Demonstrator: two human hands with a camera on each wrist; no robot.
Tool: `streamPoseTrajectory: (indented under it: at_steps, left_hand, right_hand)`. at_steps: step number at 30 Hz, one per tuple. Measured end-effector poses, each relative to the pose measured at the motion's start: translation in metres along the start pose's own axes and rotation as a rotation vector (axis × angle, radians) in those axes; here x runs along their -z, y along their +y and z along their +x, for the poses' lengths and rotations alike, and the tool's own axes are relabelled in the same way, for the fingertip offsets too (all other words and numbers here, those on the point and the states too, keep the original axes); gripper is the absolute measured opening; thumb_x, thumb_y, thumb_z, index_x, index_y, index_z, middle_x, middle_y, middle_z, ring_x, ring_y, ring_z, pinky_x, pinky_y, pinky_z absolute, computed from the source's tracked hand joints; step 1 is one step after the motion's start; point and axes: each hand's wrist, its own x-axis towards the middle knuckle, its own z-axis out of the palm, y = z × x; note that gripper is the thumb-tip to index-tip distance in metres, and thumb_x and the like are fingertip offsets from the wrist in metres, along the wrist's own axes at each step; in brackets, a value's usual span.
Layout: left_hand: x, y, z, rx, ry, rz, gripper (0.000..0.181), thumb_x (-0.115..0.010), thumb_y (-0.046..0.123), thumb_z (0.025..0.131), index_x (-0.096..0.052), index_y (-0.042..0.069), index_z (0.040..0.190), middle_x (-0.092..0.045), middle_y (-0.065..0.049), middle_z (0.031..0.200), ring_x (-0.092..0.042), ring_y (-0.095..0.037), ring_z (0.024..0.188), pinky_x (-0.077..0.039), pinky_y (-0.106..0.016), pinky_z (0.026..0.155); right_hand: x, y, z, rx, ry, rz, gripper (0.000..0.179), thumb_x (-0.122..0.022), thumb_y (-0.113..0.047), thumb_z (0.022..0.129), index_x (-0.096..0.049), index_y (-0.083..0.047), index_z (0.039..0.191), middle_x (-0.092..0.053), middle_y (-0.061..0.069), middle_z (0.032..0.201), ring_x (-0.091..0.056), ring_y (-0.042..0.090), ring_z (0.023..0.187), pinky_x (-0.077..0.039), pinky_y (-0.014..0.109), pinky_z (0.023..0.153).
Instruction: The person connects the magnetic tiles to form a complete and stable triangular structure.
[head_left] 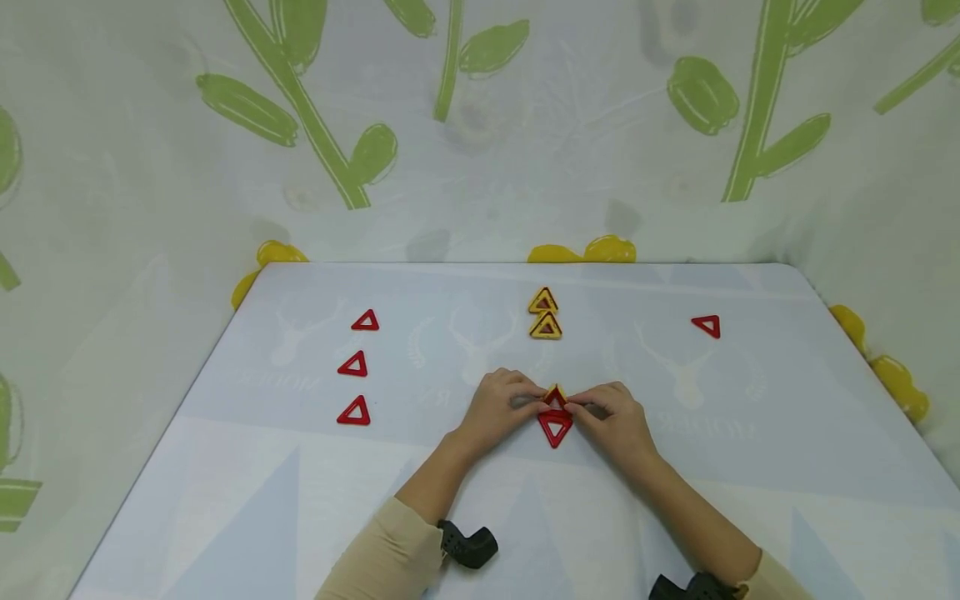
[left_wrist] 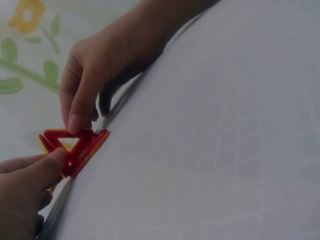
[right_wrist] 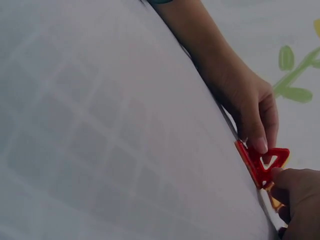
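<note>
Both hands meet at a small group of red and yellow triangular frame tiles, which look like magnetic building tiles. My left hand (head_left: 497,410) pinches the left side of a raised red triangle tile (left_wrist: 63,135) between thumb and fingers. From the other side my right hand (head_left: 619,423) pinches the same tile. Another red triangle tile (head_left: 555,430) lies flat in front, its edge against the raised one. A bit of yellow edge (head_left: 555,388) shows behind the red; the fingers hide how these pieces join.
Three red triangles (head_left: 353,364) lie in a column on the left of the white table (head_left: 225,492). Farther back, two yellow-and-red triangle pieces (head_left: 545,326) sit one behind the other. A lone red triangle (head_left: 707,326) lies at the right. A leaf-patterned cloth (head_left: 525,183) rises behind the table.
</note>
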Motion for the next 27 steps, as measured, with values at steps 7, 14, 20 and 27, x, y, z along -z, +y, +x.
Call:
streamPoseTrajectory:
  at_steps: [7, 14, 20, 27]
  left_hand:
    - [-0.0004, 0.0008, 0.0004, 0.0, -0.007, 0.007, 0.018, -0.073, 0.025, 0.081, -0.075, 0.013, 0.095, -0.068, 0.001, 0.09, -0.057, -0.015, 0.087, -0.043, -0.033, 0.08]
    - [-0.0024, -0.0016, 0.0003, -0.015, -0.01, -0.001, 0.014, -0.072, 0.024, 0.082, -0.075, 0.014, 0.091, -0.067, 0.002, 0.089, -0.057, -0.015, 0.087, -0.043, -0.032, 0.081]
    - [-0.0031, -0.0031, 0.0004, -0.04, 0.001, -0.005, 0.013, -0.073, 0.022, 0.081, -0.075, 0.013, 0.09, -0.067, 0.001, 0.088, -0.057, -0.015, 0.085, -0.044, -0.03, 0.079]
    - [-0.0026, -0.0033, 0.0006, 0.025, -0.021, -0.067, 0.015, -0.069, 0.024, 0.086, -0.074, 0.011, 0.092, -0.067, 0.0, 0.09, -0.057, -0.016, 0.088, -0.044, -0.03, 0.08]
  right_hand:
    - [-0.0001, 0.0019, -0.0008, 0.053, -0.003, 0.001, 0.02, -0.084, -0.006, 0.067, -0.074, -0.008, 0.084, -0.071, -0.002, 0.08, -0.053, 0.013, 0.082, -0.04, 0.013, 0.07]
    - [-0.0012, 0.0036, -0.0012, 0.038, 0.009, -0.004, 0.015, -0.081, -0.005, 0.071, -0.074, -0.01, 0.083, -0.07, -0.004, 0.079, -0.054, 0.013, 0.08, -0.04, 0.011, 0.07]
    - [-0.0021, 0.0054, -0.0012, 0.058, 0.027, 0.003, 0.013, -0.08, -0.002, 0.071, -0.073, -0.009, 0.081, -0.068, -0.003, 0.076, -0.055, 0.012, 0.077, -0.038, 0.008, 0.069]
    - [-0.0009, 0.0041, -0.0007, 0.055, -0.019, -0.005, 0.019, -0.082, -0.008, 0.069, -0.073, -0.007, 0.086, -0.069, -0.001, 0.08, -0.056, 0.014, 0.079, -0.042, 0.017, 0.07]
